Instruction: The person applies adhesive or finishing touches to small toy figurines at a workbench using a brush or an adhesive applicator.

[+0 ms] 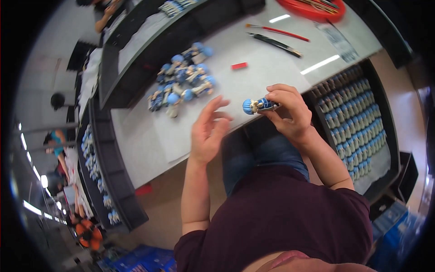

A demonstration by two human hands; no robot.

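Between the thumb and fingers of my right hand (290, 111) is a small figurine (258, 105) with light blue hair and a dark blue and white body. It is held sideways near the table's front edge, its head toward my left hand. My left hand (210, 131) is raised over the front of the table, slightly blurred, fingers apart and holding nothing. Beyond it lies a heap of similar blue-haired figurines (183, 77) on a pale sheet.
A red block (239, 65), a red-handled paintbrush (278, 31) and a black pen-like tool (276, 44) lie farther back. A red bowl (312, 11) holds brushes. Right, a dark tray (393, 158) carries rows of figurines. Black trays (118, 181) line the left. Other people work at far left.
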